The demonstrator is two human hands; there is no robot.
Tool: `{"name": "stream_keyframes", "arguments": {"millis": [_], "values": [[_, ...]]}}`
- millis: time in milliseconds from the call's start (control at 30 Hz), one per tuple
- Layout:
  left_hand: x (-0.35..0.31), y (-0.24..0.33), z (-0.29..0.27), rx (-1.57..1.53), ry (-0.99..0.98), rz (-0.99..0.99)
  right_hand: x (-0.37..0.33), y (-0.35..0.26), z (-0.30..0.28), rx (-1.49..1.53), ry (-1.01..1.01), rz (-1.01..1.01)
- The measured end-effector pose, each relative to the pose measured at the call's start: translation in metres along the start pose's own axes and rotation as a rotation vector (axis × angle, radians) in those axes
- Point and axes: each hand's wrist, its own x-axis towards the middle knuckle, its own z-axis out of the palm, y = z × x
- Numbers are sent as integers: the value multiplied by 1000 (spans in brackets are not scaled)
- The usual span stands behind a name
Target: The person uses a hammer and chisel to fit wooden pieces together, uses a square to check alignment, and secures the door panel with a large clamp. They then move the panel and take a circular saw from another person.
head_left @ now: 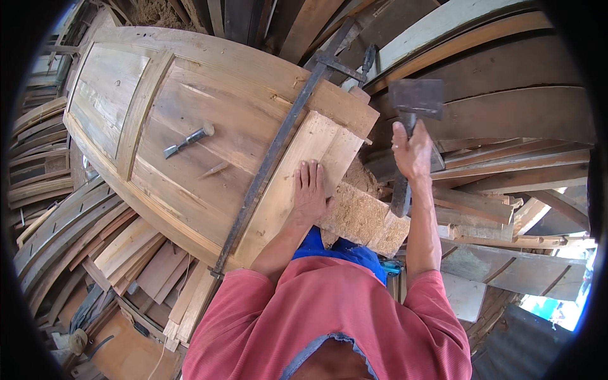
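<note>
My left hand [310,196] lies flat with fingers stretched out on the pale end rail [335,144] of a wooden panelled door [202,107]. Raised to the right of the door's end, my right hand [413,149] grips the handle of a mallet [416,96]. Its dark, blocky head points away from me, slightly blurred. A long metal bar clamp [273,152] runs across the door beside my left hand. On the door's panel rests a chisel [189,141], with a wood splinter [214,170] near it.
A thick, rough-sawn wood block [364,218] sits between my arms at the door's near end. Stacked boards [506,123] crowd the right side, and more planks [126,250] fill the lower left. Sawdust [158,12] lies beyond the far edge.
</note>
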Motion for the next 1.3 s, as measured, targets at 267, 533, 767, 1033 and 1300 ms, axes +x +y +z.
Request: {"name": "stream_keyframes", "arguments": {"millis": [267,533,767,1033,1300], "values": [[1,5,-4,-12,-4,-10,-17,-58,-21,615,367,-724],[5,9,-9,-45,-5,-12,-16,28,17,-267,-135,-36],[3,2,-3,-20,8,-22,-41,-53,-13,270,240,-400],[8,4,-6,-32,41,3,-44,13,33,-344,-263,58],[-1,1,-11,2,-3,5,-27,33,53,-512,-311,60]]}}
